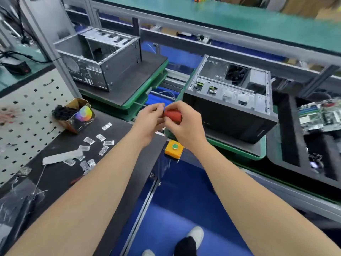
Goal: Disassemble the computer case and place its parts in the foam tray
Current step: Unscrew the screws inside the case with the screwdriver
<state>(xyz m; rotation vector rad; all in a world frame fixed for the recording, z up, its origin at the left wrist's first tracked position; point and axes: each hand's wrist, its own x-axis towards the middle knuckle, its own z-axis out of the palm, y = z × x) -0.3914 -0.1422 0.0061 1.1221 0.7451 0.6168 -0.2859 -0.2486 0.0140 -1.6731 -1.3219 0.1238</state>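
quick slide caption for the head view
Right hand grips a red tool handle, left hand pinches its end, open computer case behind

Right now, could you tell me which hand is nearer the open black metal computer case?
Right. The right hand, gripping a red tool handle, sits just left of the open black metal computer case; the left hand, pinching the handle's end, is further left.

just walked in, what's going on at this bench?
A person holds a red-handled tool, likely a screwdriver, in front of them: the right hand grips the handle, the left hand pinches its front end. The open case sits on a green pallet just beyond the hands, untouched. A motherboard already lies in the foam tray at right.
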